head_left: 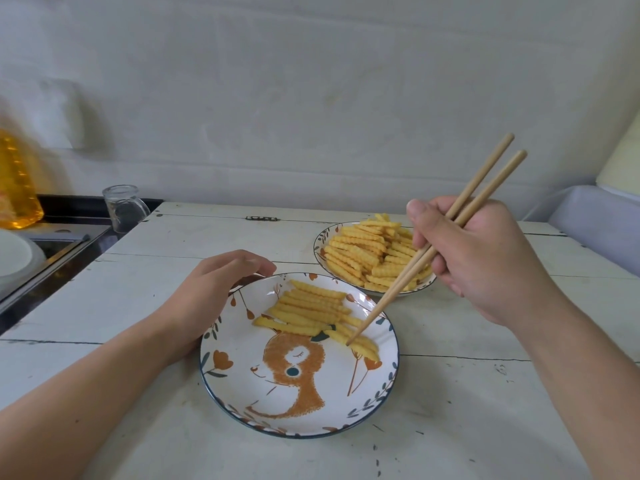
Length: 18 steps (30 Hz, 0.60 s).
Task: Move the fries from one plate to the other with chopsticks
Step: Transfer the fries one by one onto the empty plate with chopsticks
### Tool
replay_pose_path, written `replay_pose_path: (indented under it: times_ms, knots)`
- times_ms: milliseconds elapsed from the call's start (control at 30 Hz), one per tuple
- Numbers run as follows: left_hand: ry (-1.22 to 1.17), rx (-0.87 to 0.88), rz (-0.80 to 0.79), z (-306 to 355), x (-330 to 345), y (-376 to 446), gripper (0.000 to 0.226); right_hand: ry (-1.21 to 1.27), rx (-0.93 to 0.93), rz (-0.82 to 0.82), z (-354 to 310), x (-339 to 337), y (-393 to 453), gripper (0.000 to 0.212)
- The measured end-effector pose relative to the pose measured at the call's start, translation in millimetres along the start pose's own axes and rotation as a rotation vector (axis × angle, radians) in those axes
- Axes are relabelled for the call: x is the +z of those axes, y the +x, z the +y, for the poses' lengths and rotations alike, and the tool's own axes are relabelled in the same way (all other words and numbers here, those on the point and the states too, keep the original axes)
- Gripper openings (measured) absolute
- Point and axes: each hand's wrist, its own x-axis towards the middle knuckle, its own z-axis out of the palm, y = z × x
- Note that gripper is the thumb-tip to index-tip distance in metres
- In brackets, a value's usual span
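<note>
A near plate [304, 393] with an orange deer drawing lies in front of me and carries a small row of crinkle fries [308, 308]. Behind it to the right stands a far plate [320, 242] heaped with fries [367, 254]. My right hand [481, 261] grips a pair of wooden chopsticks [408, 271]; their tips touch a fry [363, 348] at the near plate's right side. My left hand [214, 289] rests on the table, fingers curled against the near plate's far left rim.
The white plank table [173, 282] has a dark sink area [52, 244] along its left edge. A glass mug [123, 207] and a yellow oil bottle [15, 181] stand at the back left. A pale box [602, 223] sits at the right.
</note>
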Motion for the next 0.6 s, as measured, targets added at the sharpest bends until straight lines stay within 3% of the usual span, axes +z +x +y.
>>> replay_pose_path:
  times_ms: [167, 300, 600]
  knots:
    - [0.0, 0.003, -0.002, -1.3, -0.7, 0.8, 0.036, 0.139, -0.021, 0.121, 0.1, -7.0, 6.2, 0.045]
    - [0.004, 0.005, 0.0, -0.8, 0.0, 1.2, 0.035, -0.01, -0.131, 0.27, 11.9, -28.5, 15.2, 0.044]
    - [-0.004, -0.001, 0.002, -0.8, -0.6, -0.2, 0.035, -0.234, -0.158, 0.211, 28.9, -46.9, 20.1, 0.04]
